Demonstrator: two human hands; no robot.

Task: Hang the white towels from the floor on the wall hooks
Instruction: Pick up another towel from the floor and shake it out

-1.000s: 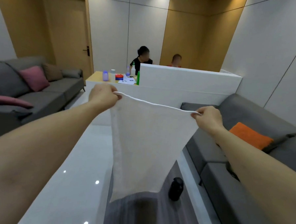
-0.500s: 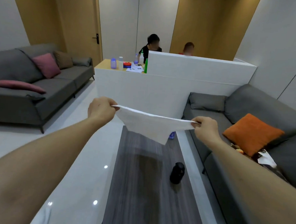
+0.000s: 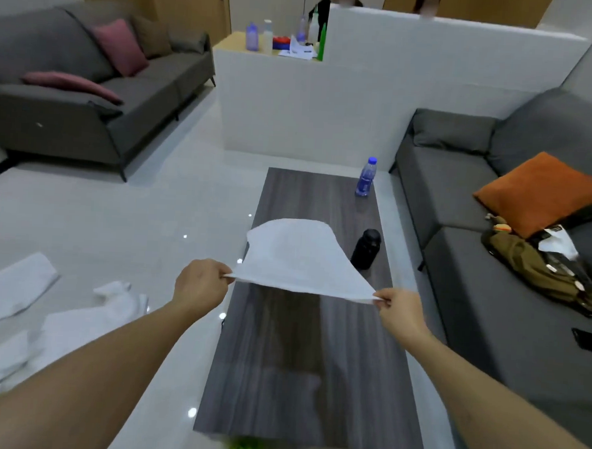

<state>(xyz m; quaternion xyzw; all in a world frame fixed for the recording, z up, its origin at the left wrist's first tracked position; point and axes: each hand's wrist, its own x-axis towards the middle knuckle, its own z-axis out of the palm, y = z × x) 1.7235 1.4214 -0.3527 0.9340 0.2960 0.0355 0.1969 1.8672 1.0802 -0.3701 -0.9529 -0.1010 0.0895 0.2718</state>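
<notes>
You hold the white towel (image 3: 303, 259) spread above the coffee table (image 3: 307, 379), left hand (image 3: 200, 283) & right hand (image 3: 400, 310) each pinching a near corner w/ curled fingers; next, likely carry it to a wall hook, none in view.

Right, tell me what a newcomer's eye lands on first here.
First the white towel, stretched flat above the dark wooden table, one corner pinched by the left hand, another by the right hand. Next, more white towels crumpled on the floor at left, and the orange cushion on the right-hand sofa.
</notes>
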